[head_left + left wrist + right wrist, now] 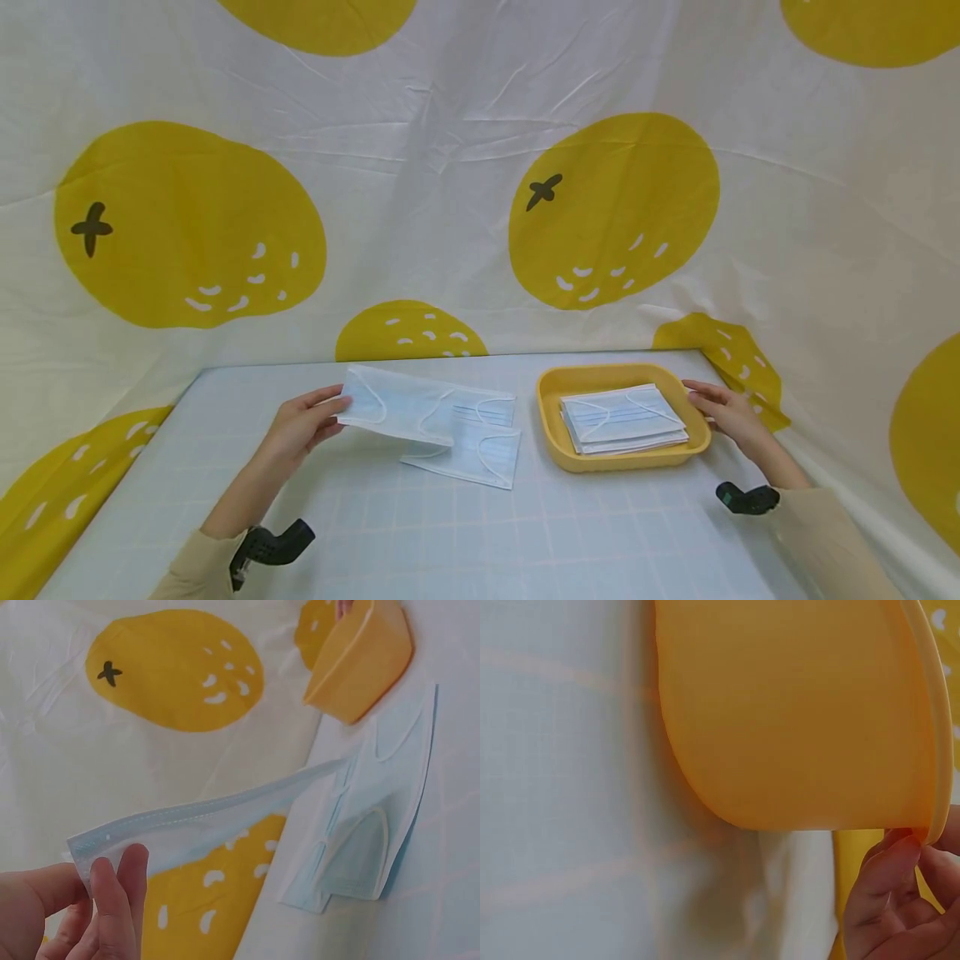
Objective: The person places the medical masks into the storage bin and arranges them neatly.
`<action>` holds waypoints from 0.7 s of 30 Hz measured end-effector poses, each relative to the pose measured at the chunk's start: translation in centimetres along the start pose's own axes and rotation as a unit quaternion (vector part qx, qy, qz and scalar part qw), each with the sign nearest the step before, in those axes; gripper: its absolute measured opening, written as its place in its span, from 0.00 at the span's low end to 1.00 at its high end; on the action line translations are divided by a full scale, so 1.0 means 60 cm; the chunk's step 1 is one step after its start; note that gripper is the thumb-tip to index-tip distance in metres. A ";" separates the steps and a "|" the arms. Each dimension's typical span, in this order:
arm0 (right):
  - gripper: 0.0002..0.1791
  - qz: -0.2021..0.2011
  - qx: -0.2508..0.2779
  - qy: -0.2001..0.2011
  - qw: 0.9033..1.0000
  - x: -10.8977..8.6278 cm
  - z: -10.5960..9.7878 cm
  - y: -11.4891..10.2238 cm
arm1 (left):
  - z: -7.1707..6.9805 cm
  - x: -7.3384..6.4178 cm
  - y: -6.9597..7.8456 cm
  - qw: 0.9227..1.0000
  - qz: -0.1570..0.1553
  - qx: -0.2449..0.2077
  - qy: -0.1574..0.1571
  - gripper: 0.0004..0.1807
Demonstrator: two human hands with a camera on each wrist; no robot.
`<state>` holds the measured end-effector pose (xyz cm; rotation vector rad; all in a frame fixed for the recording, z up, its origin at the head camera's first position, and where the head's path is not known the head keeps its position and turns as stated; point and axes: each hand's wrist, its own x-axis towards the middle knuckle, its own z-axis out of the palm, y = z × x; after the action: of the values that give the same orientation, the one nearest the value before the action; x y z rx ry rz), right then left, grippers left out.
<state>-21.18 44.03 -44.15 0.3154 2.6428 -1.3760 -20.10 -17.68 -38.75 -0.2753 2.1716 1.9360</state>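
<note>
My left hand (303,423) pinches the left end of a light blue face mask (405,407), holding that end up off the table. In the left wrist view the mask (202,817) stretches from the fingers toward the other masks. Beneath its right part lie more face masks (487,454) with white ear loops, overlapping on the table. To the right, a yellow tray (551,433) contains a stack of face masks (622,417). At the tray's right side, my right hand (731,417) pinches the rim, with the thumb and fingers (889,870) visible there in the right wrist view.
A pale blue gridded cloth covers the table (450,542). Behind it hangs a white curtain (420,208) printed with yellow fruit, reaching the table's back edge. Each wrist carries a black camera mount (277,543).
</note>
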 end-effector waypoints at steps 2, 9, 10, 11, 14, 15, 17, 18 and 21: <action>0.37 -0.006 -0.007 -0.013 1.000 -0.001 -0.001 -0.002 | 0.007 -0.002 0.000 1.000 -0.003 -0.009 -0.004 0.38; 0.38 0.002 -0.007 -0.018 1.000 -0.004 -0.001 -0.008 | 0.034 -0.008 0.001 0.999 -0.010 -0.030 -0.013 0.35; 0.38 0.002 -0.006 -0.017 1.000 -0.003 -0.001 -0.008 | 0.038 -0.009 0.001 0.999 -0.009 -0.030 -0.012 0.35; 0.37 0.009 -0.004 -0.008 1.000 -0.003 0.000 -0.007 | 0.043 -0.010 0.001 0.999 -0.008 -0.033 -0.012 0.34; 0.36 0.010 -0.005 -0.004 1.000 -0.002 0.001 -0.006 | 0.058 -0.011 -0.001 0.999 -0.005 -0.040 -0.010 0.34; 0.36 0.010 -0.004 -0.003 1.000 -0.002 0.001 -0.006 | 0.063 -0.012 -0.002 0.999 -0.007 -0.040 -0.009 0.33; 0.35 0.012 -0.003 -0.001 1.000 -0.003 0.002 -0.007 | 0.072 -0.012 -0.004 0.999 -0.008 -0.034 -0.008 0.32; 0.36 0.005 -0.005 -0.009 1.000 -0.004 0.002 -0.006 | 0.077 -0.012 -0.004 1.000 -0.008 -0.030 -0.007 0.32; 0.36 0.004 -0.003 -0.010 1.000 -0.005 0.003 -0.007 | 0.088 -0.011 -0.004 1.000 -0.006 -0.017 -0.004 0.31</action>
<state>-20.99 43.60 -43.86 0.3095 2.6264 -1.3620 -19.19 -12.47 -39.34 -0.2849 2.1295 1.9661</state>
